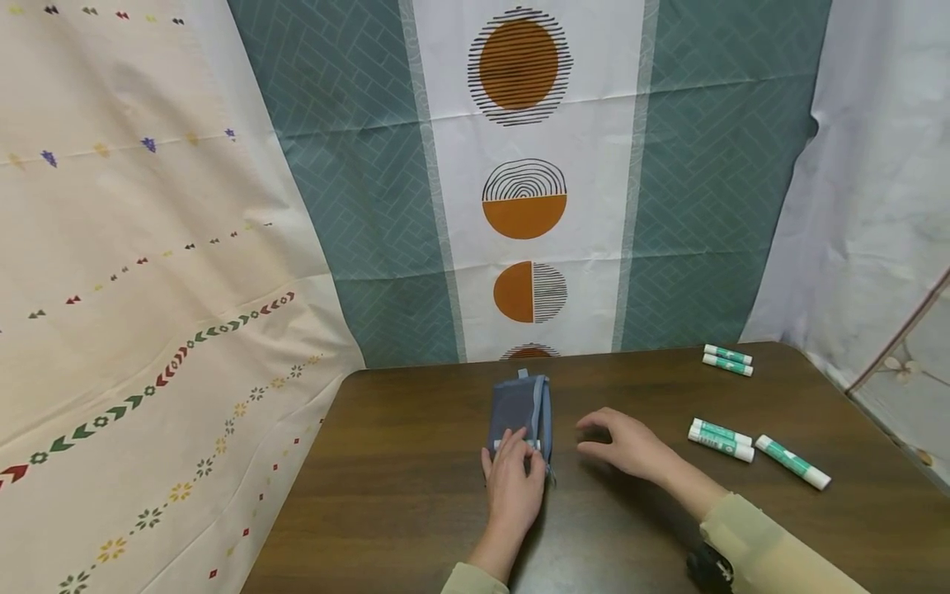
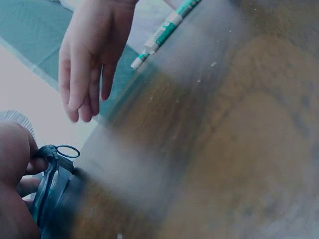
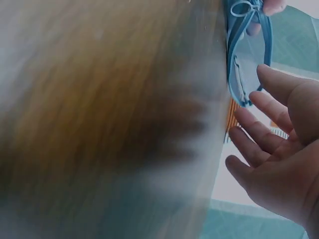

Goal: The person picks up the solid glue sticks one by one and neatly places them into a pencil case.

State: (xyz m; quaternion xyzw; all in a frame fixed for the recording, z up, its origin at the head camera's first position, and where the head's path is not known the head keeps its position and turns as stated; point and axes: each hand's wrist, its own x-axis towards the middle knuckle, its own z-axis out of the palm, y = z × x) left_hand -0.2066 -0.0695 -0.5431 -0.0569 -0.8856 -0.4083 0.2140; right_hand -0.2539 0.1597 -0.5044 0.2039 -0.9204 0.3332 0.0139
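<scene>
A blue-grey zip pouch [image 1: 514, 408] lies on the table, its zipped side to the right. My left hand [image 1: 514, 487] is on its near part, fingers spread over the top and gripping the edge by the zip. In the right wrist view the pouch's mouth [image 3: 249, 55] gapes, with fingertips at its edge. A pale strip shows under the left fingers; whether it is a label or a separate thing I cannot tell. My right hand [image 1: 627, 445] hovers right of the pouch, apart from it, holding nothing, its fingers loosely bent.
Several white-and-green glue sticks lie on the right of the brown table [image 1: 386, 495]: a pair at the back [image 1: 728, 360], a pair nearer [image 1: 721, 440] and a single stick [image 1: 792, 462] beside it. Patterned curtains [image 1: 712, 181] hang behind and at both sides.
</scene>
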